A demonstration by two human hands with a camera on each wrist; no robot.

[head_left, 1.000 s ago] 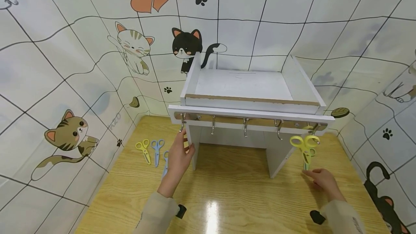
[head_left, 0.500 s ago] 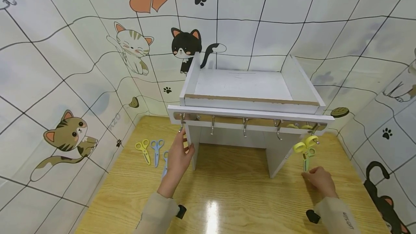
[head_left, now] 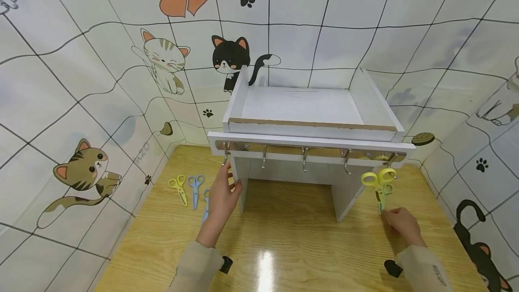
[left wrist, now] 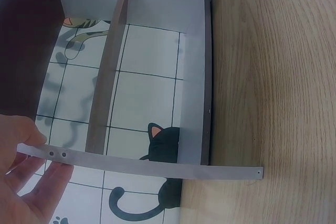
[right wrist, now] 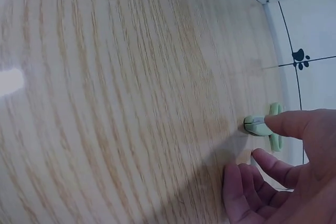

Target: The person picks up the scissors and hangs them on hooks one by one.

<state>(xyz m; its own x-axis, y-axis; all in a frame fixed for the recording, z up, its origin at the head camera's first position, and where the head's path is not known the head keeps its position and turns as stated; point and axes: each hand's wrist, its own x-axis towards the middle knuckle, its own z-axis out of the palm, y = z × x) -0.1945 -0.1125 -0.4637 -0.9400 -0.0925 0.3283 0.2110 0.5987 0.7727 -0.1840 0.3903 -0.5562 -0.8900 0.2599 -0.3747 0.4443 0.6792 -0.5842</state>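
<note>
A white shelf (head_left: 292, 137) with a row of metal hooks along its front stands on the table. My left hand (head_left: 220, 195) grips the front edge of its left side panel, thumb on one face and fingers on the other, as the left wrist view shows at the panel edge (left wrist: 142, 167). Yellow scissors (head_left: 379, 177) hang at the right-most hook. Behind and below them are green scissors (head_left: 388, 189), overlapped in the head view. My right hand (head_left: 402, 225) is low beside them, thumb tip right at the green scissors' tip (right wrist: 256, 126), other fingers loosely curled.
Left of the shelf lie yellow scissors (head_left: 178, 189), blue scissors (head_left: 195, 190) and a second blue pair (head_left: 206, 202), partly hidden by my left hand. The wooden table (head_left: 292, 242) meets walls (head_left: 316, 12) printed with cats.
The hanging yellow scissors turn sideways at half a second ago and face forward again now. My right hand shifts slightly near the green scissors. My left hand keeps its grip.
</note>
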